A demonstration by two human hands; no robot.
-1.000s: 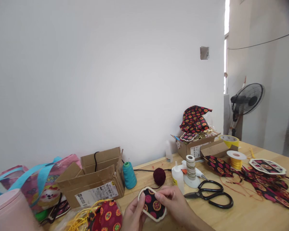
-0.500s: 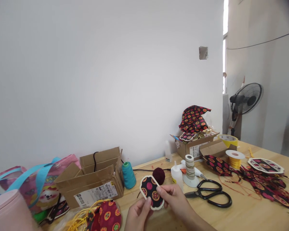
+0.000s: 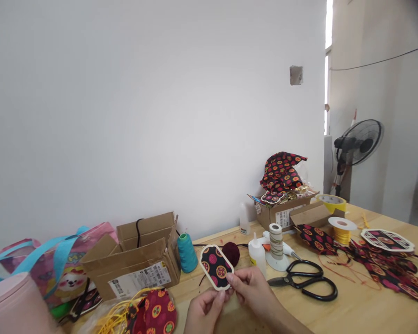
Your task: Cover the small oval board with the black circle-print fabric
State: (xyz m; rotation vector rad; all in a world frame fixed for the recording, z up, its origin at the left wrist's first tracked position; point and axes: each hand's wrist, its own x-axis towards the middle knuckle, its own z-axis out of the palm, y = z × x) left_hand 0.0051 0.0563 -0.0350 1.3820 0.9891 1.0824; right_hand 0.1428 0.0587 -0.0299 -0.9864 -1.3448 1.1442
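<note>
**Fabric patch pinched between both hands above surface**

The patch point(image 3: 216, 267), an oval covered in black dotted fabric with a pale rim, is held upright by its lower edge. The right hand point(image 3: 252, 290) grip is closed on that edge with thumb and fingertips; the left hand point(image 3: 205, 311) grip is closed on it from below. The patch is raised clear of the surface point(image 3: 351, 311), in front of a dark red yarn ball point(image 3: 231, 253). Just left a teal thread cone point(image 3: 187, 252) and a cardboard box point(image 3: 139, 260) are seen; to the right, a glue bottle point(image 3: 257, 254) and black scissors point(image 3: 306, 280). Risk, as judged: with only the edge pinched, the patch could slip or twist and drop. The thread hanging near it could snag.
</note>
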